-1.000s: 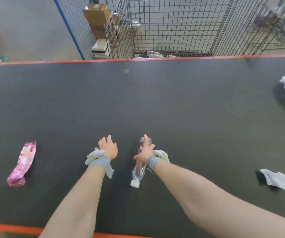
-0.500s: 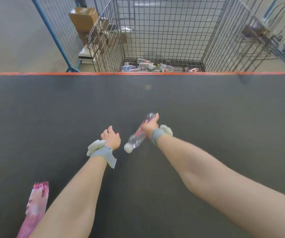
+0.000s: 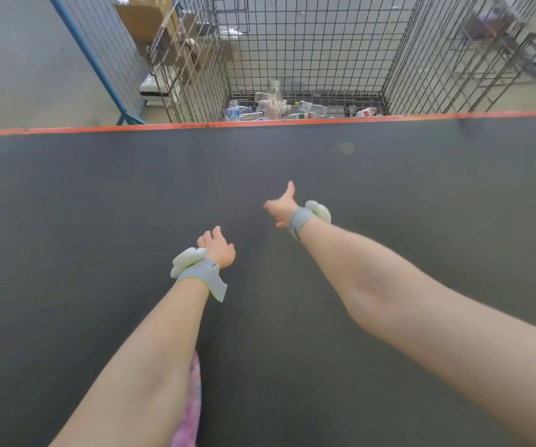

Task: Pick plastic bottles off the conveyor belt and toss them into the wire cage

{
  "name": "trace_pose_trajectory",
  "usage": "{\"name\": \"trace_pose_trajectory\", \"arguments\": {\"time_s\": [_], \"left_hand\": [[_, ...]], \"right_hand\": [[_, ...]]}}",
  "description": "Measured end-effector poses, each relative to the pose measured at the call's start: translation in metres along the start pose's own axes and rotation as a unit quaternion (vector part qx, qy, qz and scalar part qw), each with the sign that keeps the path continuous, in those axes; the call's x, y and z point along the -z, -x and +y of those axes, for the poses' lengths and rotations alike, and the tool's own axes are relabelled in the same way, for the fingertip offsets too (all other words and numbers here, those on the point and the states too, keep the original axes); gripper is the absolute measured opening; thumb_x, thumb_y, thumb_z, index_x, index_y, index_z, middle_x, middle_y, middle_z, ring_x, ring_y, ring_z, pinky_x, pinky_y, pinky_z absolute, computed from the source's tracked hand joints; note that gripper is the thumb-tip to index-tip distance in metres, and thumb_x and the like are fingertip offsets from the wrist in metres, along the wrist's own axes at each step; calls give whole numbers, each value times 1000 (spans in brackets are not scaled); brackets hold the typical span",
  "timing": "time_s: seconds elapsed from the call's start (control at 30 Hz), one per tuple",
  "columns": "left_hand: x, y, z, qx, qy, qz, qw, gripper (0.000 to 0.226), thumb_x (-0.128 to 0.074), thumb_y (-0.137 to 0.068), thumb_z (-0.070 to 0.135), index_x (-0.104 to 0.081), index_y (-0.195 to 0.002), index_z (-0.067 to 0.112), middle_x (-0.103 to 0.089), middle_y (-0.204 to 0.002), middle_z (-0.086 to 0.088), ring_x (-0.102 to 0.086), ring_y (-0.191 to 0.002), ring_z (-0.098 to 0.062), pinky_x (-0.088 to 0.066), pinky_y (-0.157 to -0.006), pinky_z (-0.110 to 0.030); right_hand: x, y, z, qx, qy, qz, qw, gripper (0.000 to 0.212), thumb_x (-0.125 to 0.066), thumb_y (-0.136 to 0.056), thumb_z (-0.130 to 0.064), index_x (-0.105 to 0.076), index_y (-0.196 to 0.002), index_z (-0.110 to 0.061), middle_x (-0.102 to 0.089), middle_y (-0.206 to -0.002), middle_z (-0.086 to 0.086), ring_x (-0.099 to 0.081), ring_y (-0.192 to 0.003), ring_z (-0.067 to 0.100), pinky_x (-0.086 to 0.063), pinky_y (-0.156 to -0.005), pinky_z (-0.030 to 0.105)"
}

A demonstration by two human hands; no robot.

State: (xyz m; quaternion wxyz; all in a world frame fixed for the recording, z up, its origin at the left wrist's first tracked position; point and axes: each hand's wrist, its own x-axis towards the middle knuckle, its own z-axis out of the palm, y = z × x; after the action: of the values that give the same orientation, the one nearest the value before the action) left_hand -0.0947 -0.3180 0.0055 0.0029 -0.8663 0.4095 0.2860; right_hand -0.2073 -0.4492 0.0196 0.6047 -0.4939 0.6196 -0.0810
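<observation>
So there's a clear plastic bottle (image 3: 273, 98), blurry and tilted, up above the pile of other clear bottles (image 3: 292, 111) lying on the floor of the wire cage (image 3: 308, 43), just past the far orange edge of the conveyor belt (image 3: 99, 204). Right hand (image 3: 281, 208) is spread open over the belt, holding nothing, thumb pointing away. Left hand (image 3: 216, 248) is nearer, loosely curled and empty. A pink wrapper (image 3: 191, 414) peeks out beside the left forearm.
</observation>
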Motion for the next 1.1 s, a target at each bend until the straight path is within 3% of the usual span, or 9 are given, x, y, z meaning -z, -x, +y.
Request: {"name": "trace_pose_trajectory", "arguments": {"time_s": [0.07,0.13,0.33,0.47,0.6,0.73,0.8,0.9,1.1], "left_hand": [[-5,15,-17,10,-16,-19,1000,64,-40,-101,30,-9,-153,10,-12,-158,-15,-5,-147,-33,-12,-120,-42],[-11,40,-35,24,-22,-33,999,67,-43,-99,33,-10,-153,12,-12,-158,-14,-5,-147,-32,-12,-120,-42],[-57,113,-79,49,-50,-78,994,71,-45,-97,40,-11,-154,14,-15,-158,-13,-10,-146,-32,-15,-119,-42],[-82,137,-78,47,-47,-90,994,69,-42,-98,40,-12,-153,14,-17,-157,-12,-11,-146,-30,-14,-119,-41],[-100,154,-64,23,-29,-97,995,68,-43,-98,39,-13,-153,13,-15,-158,-13,-9,-147,-31,-14,-120,-41],[-106,162,-50,7,-10,-93,996,68,-44,-99,37,-11,-153,12,-11,-159,-13,-6,-148,-29,-12,-120,-41],[-102,163,-49,2,6,-79,997,68,-43,-100,35,-9,-153,11,-7,-159,-13,-2,-148,-28,-10,-120,-40],[-94,164,-58,8,23,-48,999,67,-40,-101,33,-5,-154,11,0,-160,-12,4,-149,-27,-8,-120,-44],[-80,166,-106,64,6,34,997,68,-41,-100,34,-3,-154,17,8,-161,-6,9,-149,-23,-5,-117,-55]], "right_hand": [[-14,22,32,8,104,-17,994,93,-55,-94,-21,16,-152,-32,-40,-142,11,-44,-129,31,-39,-107,45],[-24,49,62,14,191,-40,981,95,-59,-92,-26,14,-153,-31,-23,-155,13,-28,-142,34,-27,-116,47],[-45,132,160,8,339,-99,936,108,-68,-82,-53,8,-155,-29,-3,-161,9,-9,-149,31,-15,-119,46],[-39,159,209,-10,425,-58,903,107,-72,-80,-46,2,-155,-25,7,-161,11,1,-149,32,-12,-120,44],[-20,173,248,-30,429,29,902,75,-56,-92,-15,-12,-153,-22,7,-161,11,-2,-148,31,-22,-117,45],[5,171,252,-19,372,136,918,43,-42,-99,-7,-36,-141,-15,-11,-157,12,-27,-136,32,-33,-106,38],[14,166,243,-2,334,151,930,52,-43,-99,-10,-28,-149,-19,-1,-160,11,-24,-140,32,-31,-108,38],[12,161,235,22,334,114,936,64,-42,-101,-33,-7,-155,-28,18,-161,2,6,-149,31,-16,-117,52],[1,161,259,-68,337,57,937,80,-27,-92,-71,10,-153,-35,25,-159,2,24,-146,32,-1,-115,62]]}}
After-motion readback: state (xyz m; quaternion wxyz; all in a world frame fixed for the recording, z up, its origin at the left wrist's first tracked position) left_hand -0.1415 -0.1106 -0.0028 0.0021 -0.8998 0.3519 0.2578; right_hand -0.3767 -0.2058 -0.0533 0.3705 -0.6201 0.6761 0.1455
